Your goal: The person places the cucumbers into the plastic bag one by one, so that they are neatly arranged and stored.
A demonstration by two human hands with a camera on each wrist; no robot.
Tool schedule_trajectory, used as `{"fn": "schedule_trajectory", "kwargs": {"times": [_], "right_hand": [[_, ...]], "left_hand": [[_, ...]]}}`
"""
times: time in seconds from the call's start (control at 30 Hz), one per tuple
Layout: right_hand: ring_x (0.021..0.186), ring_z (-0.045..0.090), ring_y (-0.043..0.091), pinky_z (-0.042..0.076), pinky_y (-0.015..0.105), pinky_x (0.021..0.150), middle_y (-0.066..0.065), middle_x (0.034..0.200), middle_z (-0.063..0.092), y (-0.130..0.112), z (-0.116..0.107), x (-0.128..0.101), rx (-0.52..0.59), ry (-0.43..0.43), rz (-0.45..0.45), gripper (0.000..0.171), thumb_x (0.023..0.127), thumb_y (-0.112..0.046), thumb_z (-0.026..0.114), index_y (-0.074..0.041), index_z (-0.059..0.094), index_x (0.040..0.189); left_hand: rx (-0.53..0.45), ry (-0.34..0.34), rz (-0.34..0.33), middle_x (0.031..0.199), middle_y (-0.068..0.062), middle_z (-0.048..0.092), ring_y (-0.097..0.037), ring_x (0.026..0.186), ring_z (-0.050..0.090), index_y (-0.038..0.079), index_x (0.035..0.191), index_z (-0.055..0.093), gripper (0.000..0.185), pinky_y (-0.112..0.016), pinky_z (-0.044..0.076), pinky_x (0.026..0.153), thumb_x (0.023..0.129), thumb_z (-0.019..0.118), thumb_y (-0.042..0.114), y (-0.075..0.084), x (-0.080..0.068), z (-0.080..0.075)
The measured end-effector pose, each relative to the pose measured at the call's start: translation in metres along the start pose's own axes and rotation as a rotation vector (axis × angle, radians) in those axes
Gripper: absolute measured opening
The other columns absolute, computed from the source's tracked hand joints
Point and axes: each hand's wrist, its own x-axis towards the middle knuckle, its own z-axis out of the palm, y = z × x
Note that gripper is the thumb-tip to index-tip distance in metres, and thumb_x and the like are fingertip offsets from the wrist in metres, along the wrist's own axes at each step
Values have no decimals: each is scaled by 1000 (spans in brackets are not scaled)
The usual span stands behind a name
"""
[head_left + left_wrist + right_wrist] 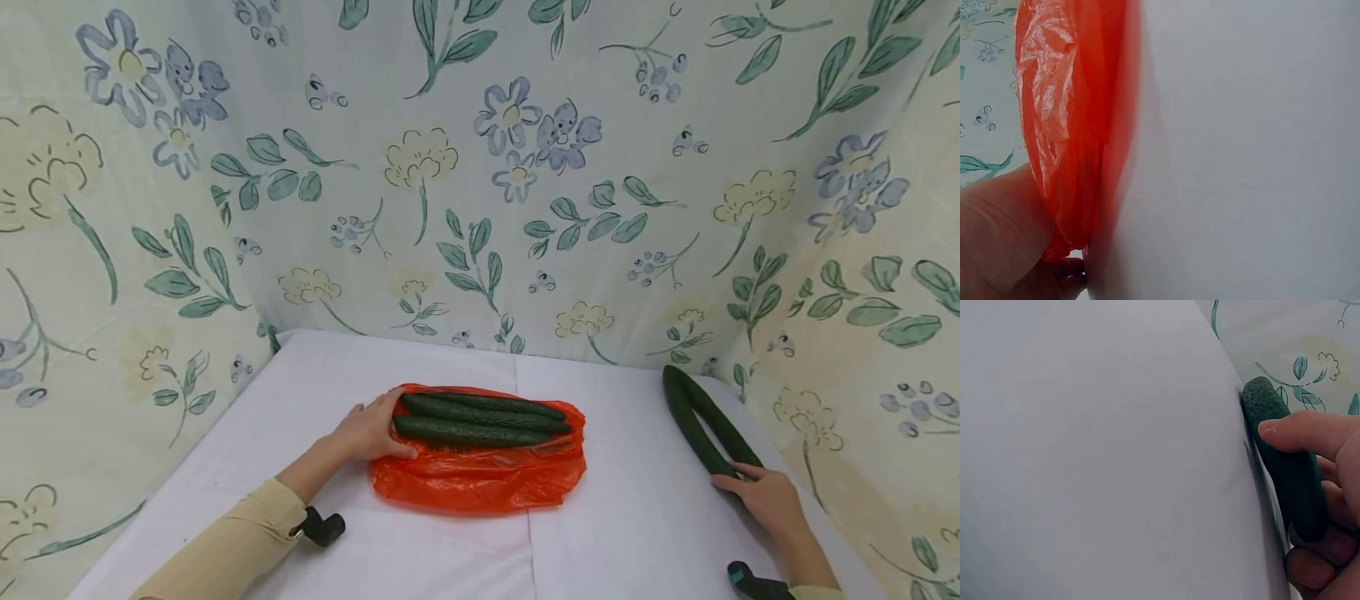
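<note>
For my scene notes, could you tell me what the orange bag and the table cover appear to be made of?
The orange bag looks like thin plastic film: glossy, crinkled, and translucent enough to show the cucumbers through it. The table cover seems to be white woven cloth: matte, with a faint crease down the middle, though coated fabric cannot be ruled out.

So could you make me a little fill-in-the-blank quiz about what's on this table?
1. The cucumbers at the middle lie on a plastic bag coloured ____.
2. The right hand holds the near end of ____ cucumbers by the table's right edge.
3. The left hand rests at the bag's ____ end.
4. The white table is backed by cloth printed with ____.

Missing words: orange; two; left; flowers
</note>
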Motion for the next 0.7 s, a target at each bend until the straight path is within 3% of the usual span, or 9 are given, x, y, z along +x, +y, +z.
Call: {"fn": "schedule_trajectory", "kwargs": {"times": [0.57,0.7], "right_hand": [[144,18,59,26,65,115,40,154,24,-5,-4,-1,201,-102,100,98,81,-56,78,10,42,145],[145,18,57,27,65,115,39,155,23,-12,-6,-4,227,-120,81,99,83,-58,76,9,40,147]], "left_hand": [[-11,10,9,154,-13,44,-35,142,41,14,157,26,115,-69,17,118,69,89,51,1,-1,-1],[-15,11,12,153,-13,46,-35,141,41,15,157,26,114,-70,17,118,69,89,50,1,-1,0]]}}
